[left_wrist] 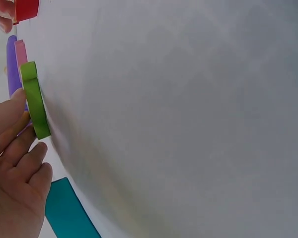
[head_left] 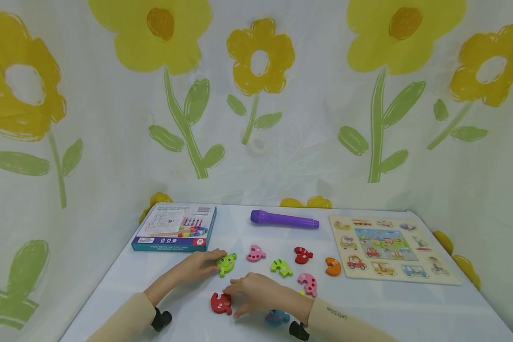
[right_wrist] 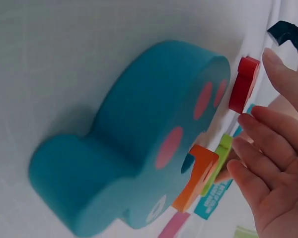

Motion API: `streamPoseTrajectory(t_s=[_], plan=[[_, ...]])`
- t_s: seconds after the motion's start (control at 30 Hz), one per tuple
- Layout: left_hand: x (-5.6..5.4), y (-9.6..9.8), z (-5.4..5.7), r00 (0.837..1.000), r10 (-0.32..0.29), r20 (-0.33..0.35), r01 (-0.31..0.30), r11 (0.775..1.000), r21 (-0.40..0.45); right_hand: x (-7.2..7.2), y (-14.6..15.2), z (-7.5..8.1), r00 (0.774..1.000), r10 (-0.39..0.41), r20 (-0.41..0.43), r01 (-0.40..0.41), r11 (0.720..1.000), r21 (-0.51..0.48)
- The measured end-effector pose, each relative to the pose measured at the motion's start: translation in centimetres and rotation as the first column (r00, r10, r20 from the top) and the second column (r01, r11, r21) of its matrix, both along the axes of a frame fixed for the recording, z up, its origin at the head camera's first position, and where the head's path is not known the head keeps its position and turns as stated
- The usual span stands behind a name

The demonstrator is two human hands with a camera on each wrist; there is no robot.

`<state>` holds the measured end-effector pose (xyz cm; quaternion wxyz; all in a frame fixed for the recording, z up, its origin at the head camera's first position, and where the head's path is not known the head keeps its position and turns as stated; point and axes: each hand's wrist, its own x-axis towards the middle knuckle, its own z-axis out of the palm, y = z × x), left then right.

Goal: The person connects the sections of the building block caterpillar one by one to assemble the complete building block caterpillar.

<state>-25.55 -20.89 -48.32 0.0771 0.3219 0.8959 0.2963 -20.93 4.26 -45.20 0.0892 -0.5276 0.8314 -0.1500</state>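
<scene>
"What's the left hand doing?"

"Its thumb and fingers pinch the green piece, out on the worktop near the box. From the head, you see its eyes; the left wrist view shows its plain green edge."

"Which way does it lie?"

"Flat, face up. Seen from the head, its long axis slants from lower left to upper right."

"And the right hand?"

"Fingers loose and spread, grasping nothing, just beside the red piece. That lies flat, its figure 2 upright as seen from the head. I can't tell whether a fingertip touches it."

"Anything the head view hides?"

"The right forearm partly covers the blue piece. The right wrist view shows its thick side and pink spots, plus an orange piece I can't match for sure."

"Containers?"

"The box lies flat and looks closed, contents hidden. The puzzle board carries vehicle pictures around a central scene. Between them lies a purple toy microphone, lengthwise across the worktop."
</scene>
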Motion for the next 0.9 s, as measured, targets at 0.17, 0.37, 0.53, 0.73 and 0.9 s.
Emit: streamPoseTrajectory(t_s=[0.17, 0.37, 0.53, 0.73, 0.9], plan=[[0.5, -0.3, 0.2, 1.000, 0.013, 0.009, -0.012, 0.999, -0.038, -0.1, -0.3, -0.1, 1.000, -0.013, 0.011, 0.013, 1.000, 0.006], [1.3, -0.7, 0.3, 0.999, 0.034, 0.011, -0.033, 0.998, -0.056, -0.2, -0.4, -0.5, 0.999, -0.036, 0.017, 0.036, 0.999, 0.009], [2.0, -1.0, 0.5, 0.998, 0.058, 0.026, -0.056, 0.997, -0.054, -0.3, -0.7, -1.0, 0.998, -0.055, 0.014, 0.055, 0.998, 0.016], [2.4, -1.4, 1.1, 0.997, 0.074, 0.029, -0.072, 0.995, -0.076, -0.4, -1.2, -1.3, 0.998, -0.056, -0.010, 0.056, 0.998, -0.001], [2.1, -1.0, 1.3, 0.997, 0.073, 0.026, -0.071, 0.996, -0.062, -0.3, -1.3, -1.4, 0.997, -0.067, -0.032, 0.066, 0.997, -0.028]])
